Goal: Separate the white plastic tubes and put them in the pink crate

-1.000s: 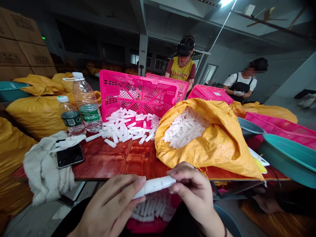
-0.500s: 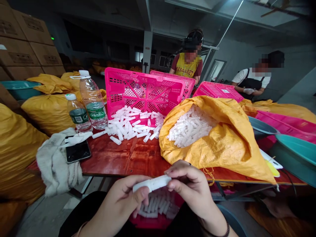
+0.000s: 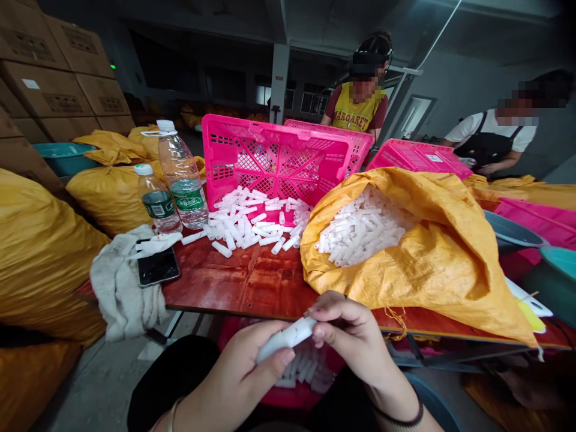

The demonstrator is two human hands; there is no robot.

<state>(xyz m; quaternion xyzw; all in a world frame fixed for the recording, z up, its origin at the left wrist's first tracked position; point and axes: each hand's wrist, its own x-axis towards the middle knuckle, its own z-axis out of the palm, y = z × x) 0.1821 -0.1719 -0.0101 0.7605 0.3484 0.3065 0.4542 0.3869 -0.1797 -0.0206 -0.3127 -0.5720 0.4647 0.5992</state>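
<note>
Since a second ago my view has swung left and dipped, so the stacked cardboard boxes (image 3: 67, 66) show more and both co-workers sit higher and further right, while my hands have drawn closer together in my lap. The reddish wooden table (image 3: 243, 282) has a glossy, worn top; on it slumps a woven yellow sack (image 3: 445, 264), crinkled and open, full of short white tubes. Behind stands a pink plastic crate (image 3: 274, 159) with lattice walls, tipped on its side, spilling a loose pile of tubes (image 3: 252, 225). Two clear ribbed water bottles (image 3: 173, 180) stand left of it, beside a fluffy grey cloth (image 3: 121, 288) with a flat black phone (image 3: 157, 267) on it. My left hand (image 3: 243, 384) and right hand (image 3: 346, 336) each pinch one end of a smooth white tube (image 3: 288, 337) just below the table edge
</note>
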